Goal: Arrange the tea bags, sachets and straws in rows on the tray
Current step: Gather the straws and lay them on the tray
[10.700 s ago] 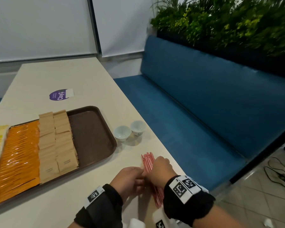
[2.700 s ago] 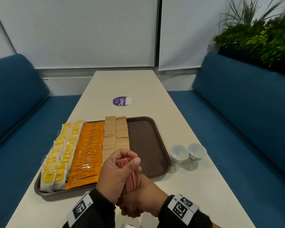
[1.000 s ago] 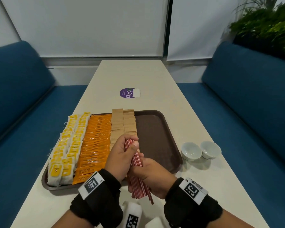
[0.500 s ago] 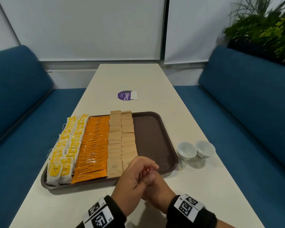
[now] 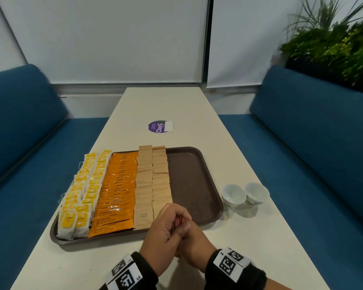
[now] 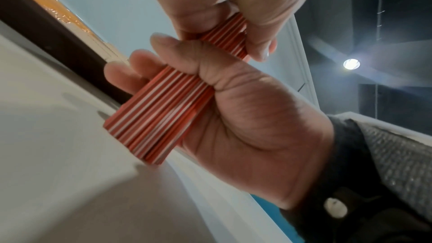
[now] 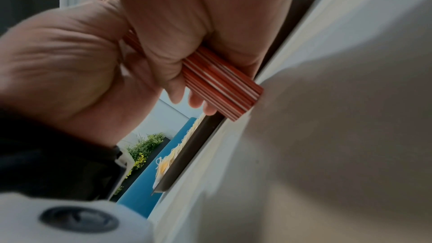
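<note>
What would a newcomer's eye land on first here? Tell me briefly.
Probably the tray, its left side packed with neat rows: yellow tea bags, orange coffee sachets, brown sugar sachets. In front, the left hand and right hand together grip a bundle of red-and-white straws.

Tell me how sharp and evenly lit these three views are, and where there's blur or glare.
Head view: even light, tray and sachets sharp, plant smeared, wide-angle bending at the edges. Left wrist view: ceiling lamp flares with streaks, straws slightly soft. Right wrist view: near table a blurred grey mass, straw ends fairly crisp.
</note>
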The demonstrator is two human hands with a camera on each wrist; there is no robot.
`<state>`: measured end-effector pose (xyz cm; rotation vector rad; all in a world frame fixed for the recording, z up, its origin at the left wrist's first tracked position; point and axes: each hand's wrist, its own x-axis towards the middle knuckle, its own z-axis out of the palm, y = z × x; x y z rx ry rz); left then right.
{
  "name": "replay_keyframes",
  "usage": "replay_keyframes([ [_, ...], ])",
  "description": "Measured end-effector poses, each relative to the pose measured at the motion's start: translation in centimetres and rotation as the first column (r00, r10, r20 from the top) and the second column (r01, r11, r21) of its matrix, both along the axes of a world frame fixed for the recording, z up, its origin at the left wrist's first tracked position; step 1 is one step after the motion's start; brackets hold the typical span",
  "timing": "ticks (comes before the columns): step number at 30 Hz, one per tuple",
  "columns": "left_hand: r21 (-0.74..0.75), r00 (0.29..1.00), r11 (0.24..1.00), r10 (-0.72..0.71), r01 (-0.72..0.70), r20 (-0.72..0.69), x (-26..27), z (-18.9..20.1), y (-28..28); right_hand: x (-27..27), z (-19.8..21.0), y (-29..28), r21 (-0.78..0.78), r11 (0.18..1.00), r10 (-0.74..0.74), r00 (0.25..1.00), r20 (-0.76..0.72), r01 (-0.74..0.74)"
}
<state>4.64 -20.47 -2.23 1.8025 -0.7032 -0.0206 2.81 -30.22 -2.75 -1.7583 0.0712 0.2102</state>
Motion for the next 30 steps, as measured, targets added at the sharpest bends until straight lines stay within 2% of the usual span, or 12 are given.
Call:
replay_keyframes([
  [4, -0.062, 0.987, 0.996, 0.054, -0.064, -0.151, 0.3, 0.5, 0.1, -0.7, -0.1, 0.2, 0.002, 1.000, -0.021, 1.000, 0.017, 0.021],
  [8, -0.156, 0.897, 0.976, 0.071, -0.153, -0.436, 2.4, 2.6, 0.2, 0.4, 1.2, 0.0, 0.039, 0.999, -0.004, 1.000, -0.029, 0.005],
  [13, 0.021, 0.853, 0.992, 0.115, -0.121, -0.510, 7.4, 4.9, -1.7, 5.0, 5.2, -2.4, 0.103, 0.990, -0.081, 0.980, -0.181, 0.100],
  [17, 0.159, 0.805, 0.984, 0.160, -0.083, -0.571, 12.2, 4.3, -4.0, 10.5, 5.9, -4.3, -0.128, 0.973, -0.218, 0.946, -0.242, 0.191],
  [19, 0.213, 0.785, 0.976, 0.163, -0.040, -0.597, 13.7, 4.3, -5.0, 12.6, 5.5, -5.5, -0.193, 0.959, -0.255, 0.928, -0.270, 0.207],
  [21, 0.255, 0.777, 0.967, 0.154, 0.009, -0.611, 14.9, 4.1, -5.6, 14.1, 5.6, -6.1, -0.360, 0.922, -0.270, 0.904, -0.332, 0.143],
  [23, 0.330, 0.793, 0.941, 0.146, 0.074, -0.592, 15.8, 3.8, -6.1, 15.2, 5.9, -6.6, -0.459, 0.879, -0.302, 0.895, -0.328, 0.128],
  [25, 0.401, 0.802, 0.908, 0.149, 0.119, -0.578, 16.6, 3.3, -6.3, 16.2, 5.5, -6.9, -0.577, 0.816, -0.249, 0.920, -0.302, 0.032],
  [27, 0.460, 0.801, 0.875, 0.165, 0.149, -0.576, 17.4, 2.7, -6.5, 17.4, 4.5, -7.2, -0.652, 0.756, -0.215, 0.920, -0.328, -0.056],
  [30, 0.507, 0.787, 0.846, 0.194, 0.168, -0.585, 18.2, 2.2, -6.7, 18.4, 3.9, -6.8, -0.671, 0.737, -0.221, 0.910, -0.351, -0.080],
])
